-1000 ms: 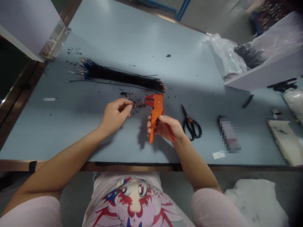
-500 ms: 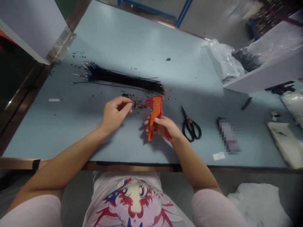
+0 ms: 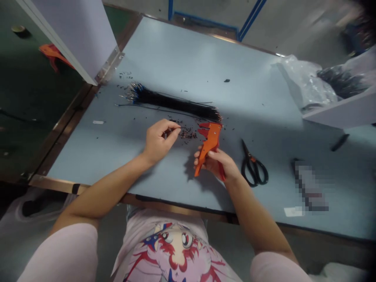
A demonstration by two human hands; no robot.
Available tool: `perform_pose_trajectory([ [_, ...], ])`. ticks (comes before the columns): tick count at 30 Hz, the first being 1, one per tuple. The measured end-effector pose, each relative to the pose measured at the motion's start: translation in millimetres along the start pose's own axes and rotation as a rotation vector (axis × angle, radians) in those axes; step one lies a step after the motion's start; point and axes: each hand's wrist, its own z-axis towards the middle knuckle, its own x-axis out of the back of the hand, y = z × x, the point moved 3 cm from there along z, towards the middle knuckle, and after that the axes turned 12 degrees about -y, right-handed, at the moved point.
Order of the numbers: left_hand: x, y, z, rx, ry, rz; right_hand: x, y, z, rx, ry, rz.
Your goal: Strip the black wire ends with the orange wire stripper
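Black wires (image 3: 179,103) lie in a long bundle across the blue-grey table (image 3: 88,156), beyond both hands as the wearer looks down. At the bundle's left end, blue and silvery tips fan out, with dark scraps scattered near them; a couple of loose strands run alongside. Nearer the wearer, below the middle of the bundle and clear of it, the left hand (image 3: 160,141) pinches a thin dark wire (image 3: 182,127) between thumb and forefinger, its short tip pointing right. Small dark clippings (image 3: 188,134) are strewn just right of those fingertips. Next comes an orange-and-red hand tool (image 3: 212,139), tilted, its red jaws parted and facing the left hand across the clippings. Its head sits just below the bundle's right end; whether they touch, I cannot tell. The right hand (image 3: 229,162) is wrapped around its handles, and the two hands stay apart. Black-handled scissors (image 3: 254,168) lie right of the right hand, untouched. Further right are a blurred-out object (image 3: 311,184) and, just below it, a white slip (image 3: 293,212).
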Motion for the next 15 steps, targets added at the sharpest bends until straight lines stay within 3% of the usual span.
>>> perform_pose_trajectory([
  [4,24.3,-3,6,-0.093,0.189,0.170,6,-5,0,0.056,0.048,-0.022],
  [8,53.1,-23,16,-0.094,0.360,0.298,5,-16,-5,0.090,0.020,-0.012],
  [11,69.2,-42,22,-0.041,0.431,0.292,-12,-9,-9,-0.024,-0.169,-0.009],
  [15,76.1,-51,24,0.022,0.485,0.240,-41,28,-5,-0.307,-0.524,-0.017],
])
